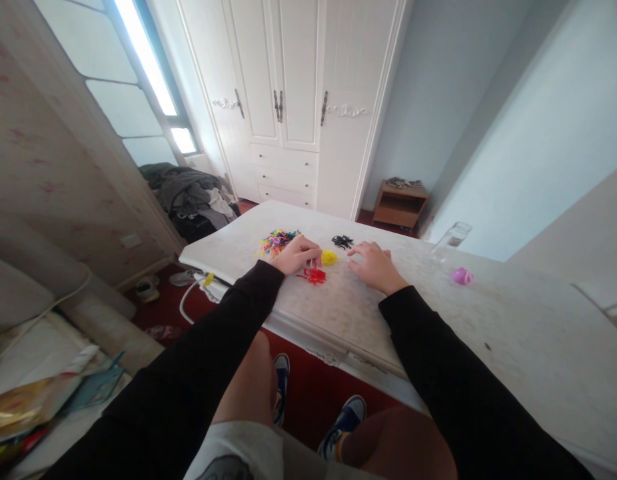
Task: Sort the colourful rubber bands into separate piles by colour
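My left hand (299, 255) is over the table, its thumb and fingers drawn together between a mixed multicoloured pile (279, 243) and a small red pile (315, 276). The pieces are thin and look like small rubber bands. Whatever its fingertips hold is too small to make out. Just beyond these fingertips lies a yellow pile (329, 257). My right hand (372, 265) hovers at or rests on the tabletop right of the yellow pile, fingers loosely bent and apart, with nothing visible in them. A black pile (342, 241) lies beyond, between both hands.
The white table (348, 313) stretches to the right. On it are a clear glass jar (451, 240) and a pink-purple item (462, 276). A white cable (184, 308) hangs at the left edge. Behind stand a white wardrobe (298, 73) and a small brown cabinet (399, 203).
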Demonstrator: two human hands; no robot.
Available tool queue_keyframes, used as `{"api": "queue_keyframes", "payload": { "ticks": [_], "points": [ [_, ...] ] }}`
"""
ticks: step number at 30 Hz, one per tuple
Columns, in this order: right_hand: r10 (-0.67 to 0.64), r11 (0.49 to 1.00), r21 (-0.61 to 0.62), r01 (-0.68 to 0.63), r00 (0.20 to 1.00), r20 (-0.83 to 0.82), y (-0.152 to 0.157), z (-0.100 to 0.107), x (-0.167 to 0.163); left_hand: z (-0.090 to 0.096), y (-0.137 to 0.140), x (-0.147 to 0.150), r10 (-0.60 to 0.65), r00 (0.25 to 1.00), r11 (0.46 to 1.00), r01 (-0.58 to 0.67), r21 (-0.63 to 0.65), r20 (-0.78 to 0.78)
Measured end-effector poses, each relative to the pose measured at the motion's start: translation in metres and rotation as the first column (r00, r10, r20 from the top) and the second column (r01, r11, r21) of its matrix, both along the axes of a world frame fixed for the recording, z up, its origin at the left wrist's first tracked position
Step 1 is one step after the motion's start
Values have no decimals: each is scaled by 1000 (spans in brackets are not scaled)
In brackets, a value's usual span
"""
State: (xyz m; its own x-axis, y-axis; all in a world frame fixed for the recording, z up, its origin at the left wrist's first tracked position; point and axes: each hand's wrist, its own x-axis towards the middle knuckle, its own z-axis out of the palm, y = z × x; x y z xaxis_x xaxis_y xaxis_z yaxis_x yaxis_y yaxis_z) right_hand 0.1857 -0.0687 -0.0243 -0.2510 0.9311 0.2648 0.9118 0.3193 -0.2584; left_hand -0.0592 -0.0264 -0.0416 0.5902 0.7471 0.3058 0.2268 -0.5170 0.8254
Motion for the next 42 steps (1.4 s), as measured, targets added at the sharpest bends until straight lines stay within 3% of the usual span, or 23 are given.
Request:
{"api": "queue_keyframes", "payload": {
  "ticks": [6, 11, 20, 24, 31, 38, 42],
  "points": [
    [6, 1000, -16, -6, 1000, 15, -1, 1, -1, -1, 6, 0, 160, 987, 980, -155, 128, -32],
    [10, 1000, -25, -10, 1000, 13, 0, 1, -1, -2, 6, 2, 145, 983, 982, -129, 141, -109],
    [22, 1000, -11, -22, 1000, 18, -1, 0, -1, -5, 11, 1, 186, 981, 967, -173, 189, -51],
    [27, 1000, -15, -26, 999, 19, -2, 1, -2, -4, 8, 0, 212, 977, 970, -205, 132, -40],
    [26, 999, -25, -26, 999, 38, -1, 0, -2, -3, 4, 0, 92, 994, 996, -91, -14, 67],
    [27, 999, -28, -26, 999, 26, 0, 0, -1, -1, 5, -1, 256, 954, 954, -275, 118, 157],
    [56, 998, -14, -56, 998, -4, 0, 0, 0, -2, 8, -2, 222, 973, 959, -229, 164, 61]
  ]
}}
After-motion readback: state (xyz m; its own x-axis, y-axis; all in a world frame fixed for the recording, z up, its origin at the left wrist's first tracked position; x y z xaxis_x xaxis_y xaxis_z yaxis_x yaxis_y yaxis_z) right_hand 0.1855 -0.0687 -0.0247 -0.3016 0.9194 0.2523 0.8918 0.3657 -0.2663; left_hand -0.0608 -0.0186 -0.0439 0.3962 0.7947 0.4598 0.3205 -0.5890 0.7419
